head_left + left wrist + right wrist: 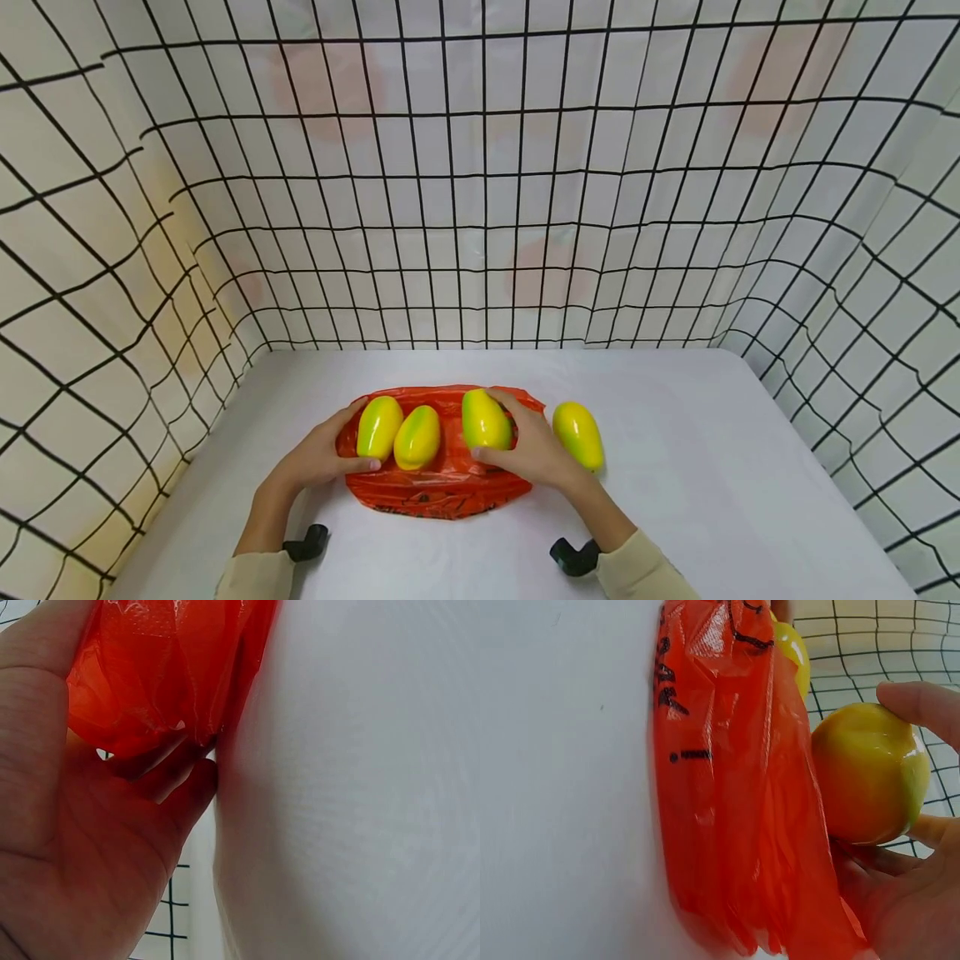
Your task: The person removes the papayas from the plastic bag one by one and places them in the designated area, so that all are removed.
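Half done, seemingly, with two glossy yellow mango-shaped fruits (417,438) on the left half of the crinkled red plastic bag (442,493). Cupping its left end, thumb wide, with the left hand (322,452); gripping a third fruit (483,421) at its right with the right hand (536,447). Left over: fourth fruit (578,435), off the bag, right.

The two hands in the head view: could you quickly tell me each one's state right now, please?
Left hand: closed on the left end of the red bag.
Right hand: closed, holding a mango.
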Action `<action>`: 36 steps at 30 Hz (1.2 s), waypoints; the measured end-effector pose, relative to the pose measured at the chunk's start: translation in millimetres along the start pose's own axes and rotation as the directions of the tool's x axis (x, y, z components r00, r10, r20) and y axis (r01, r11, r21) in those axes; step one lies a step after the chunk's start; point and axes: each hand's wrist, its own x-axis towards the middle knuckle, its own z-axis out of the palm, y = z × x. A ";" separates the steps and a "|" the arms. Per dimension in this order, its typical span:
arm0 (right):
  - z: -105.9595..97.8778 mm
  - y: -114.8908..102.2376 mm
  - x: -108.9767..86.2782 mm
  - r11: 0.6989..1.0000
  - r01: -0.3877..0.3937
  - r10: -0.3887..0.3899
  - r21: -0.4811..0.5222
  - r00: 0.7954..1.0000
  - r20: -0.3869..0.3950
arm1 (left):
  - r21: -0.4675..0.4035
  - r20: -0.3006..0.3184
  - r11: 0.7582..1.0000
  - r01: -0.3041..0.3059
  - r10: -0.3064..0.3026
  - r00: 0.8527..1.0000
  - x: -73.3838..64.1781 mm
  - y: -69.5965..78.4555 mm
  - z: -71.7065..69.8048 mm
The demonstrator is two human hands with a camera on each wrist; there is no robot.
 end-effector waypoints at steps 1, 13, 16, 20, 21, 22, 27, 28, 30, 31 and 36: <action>-1.5 0.8 -0.4 1.000 0.001 -0.001 0.005 1.000 -0.002 | 0.001 -0.001 1.000 0.000 0.000 1.000 0.0 -0.1 -0.1; -29.6 13.8 -7.6 0.997 0.014 -0.011 0.076 0.999 -0.039 | -0.011 -0.002 1.000 -0.001 0.001 1.000 -1.1 3.0 -0.1; -38.7 17.1 -9.9 0.993 0.014 -0.010 0.114 0.999 -0.041 | -0.006 -0.004 1.000 0.000 0.000 1.000 -1.0 2.6 0.0; -48.9 21.6 -12.9 0.990 0.016 -0.010 0.140 0.999 -0.039 | 0.003 -0.003 1.000 0.003 -0.003 1.000 -0.8 1.0 0.4; -51.0 22.8 -13.7 0.990 0.016 -0.011 0.141 0.999 -0.040 | 0.005 -0.004 1.000 0.004 -0.004 1.000 -0.8 0.7 0.5; -53.0 24.1 -14.4 0.990 0.017 -0.011 0.138 0.999 -0.042 | 0.005 -0.005 1.000 0.004 -0.004 1.000 -0.8 0.5 0.5; -62.6 30.3 -18.7 0.994 0.013 -0.006 0.105 0.998 -0.066 | 0.005 -0.009 1.000 -0.004 0.004 1.000 -1.4 1.3 0.6; -64.6 31.2 -19.5 0.995 0.012 -0.005 0.099 0.998 -0.069 | 0.005 -0.009 1.000 -0.007 0.007 1.000 -1.7 1.7 0.6; -68.7 33.0 -21.0 0.996 0.010 -0.003 0.089 0.997 -0.074 | 0.006 -0.008 1.000 -0.012 0.012 1.000 -2.0 2.5 0.5; -70.5 34.1 -21.7 0.996 0.009 -0.002 0.085 0.997 -0.076 | 0.006 -0.008 1.000 -0.015 0.015 1.000 -2.2 2.9 0.4; -78.6 40.6 -25.1 0.997 0.001 0.006 0.073 0.996 -0.087 | 0.009 -0.012 1.000 -0.019 0.019 1.000 -2.0 3.6 0.0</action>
